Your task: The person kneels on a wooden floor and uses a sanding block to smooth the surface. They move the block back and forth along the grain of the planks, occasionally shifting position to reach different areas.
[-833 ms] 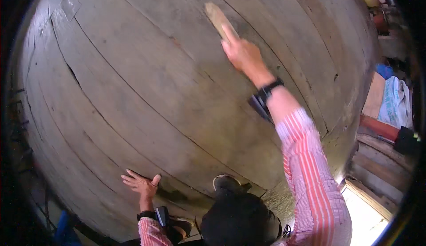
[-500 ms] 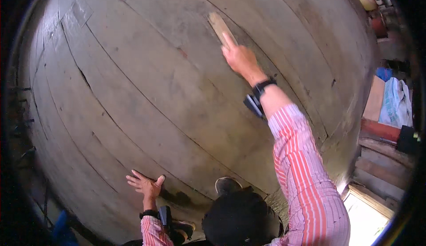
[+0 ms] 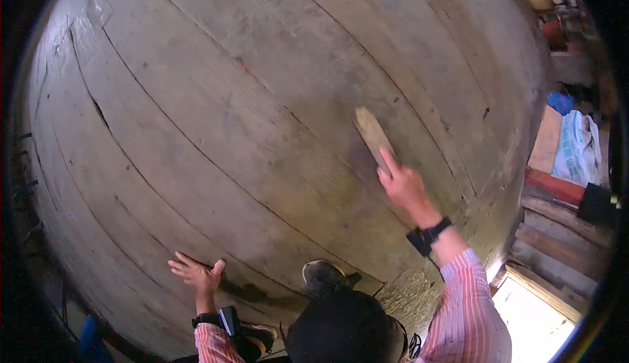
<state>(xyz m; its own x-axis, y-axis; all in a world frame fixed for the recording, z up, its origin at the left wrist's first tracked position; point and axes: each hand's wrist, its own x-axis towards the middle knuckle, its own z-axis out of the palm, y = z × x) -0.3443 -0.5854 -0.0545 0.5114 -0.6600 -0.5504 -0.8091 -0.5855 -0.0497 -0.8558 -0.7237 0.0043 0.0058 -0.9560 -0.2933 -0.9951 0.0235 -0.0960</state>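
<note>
My right hand (image 3: 407, 189) grips a pale, oblong wooden brush (image 3: 372, 133), its index finger laid along the top. Motion blurs the brush a little, and its underside is hidden against the worn grey-brown plank floor (image 3: 216, 120). Lower left, my left hand (image 3: 196, 271) is empty, fingers spread and thumb out, low over the boards; whether it presses on them I cannot tell. Each wrist wears a dark band with a small device.
Dark seams and cracks run diagonally between the boards. A dark shoe (image 3: 323, 276) and a black cap (image 3: 347, 329) are at bottom centre. Along the right edge lie a white-and-blue sack (image 3: 578, 147), a brown board (image 3: 546, 141), a red beam (image 3: 555, 187) and a bright opening (image 3: 534, 314).
My right hand has drawn the brush back toward me and somewhat to the right, bending the arm. The left hand stays spread; the whole view has shifted slightly.
</note>
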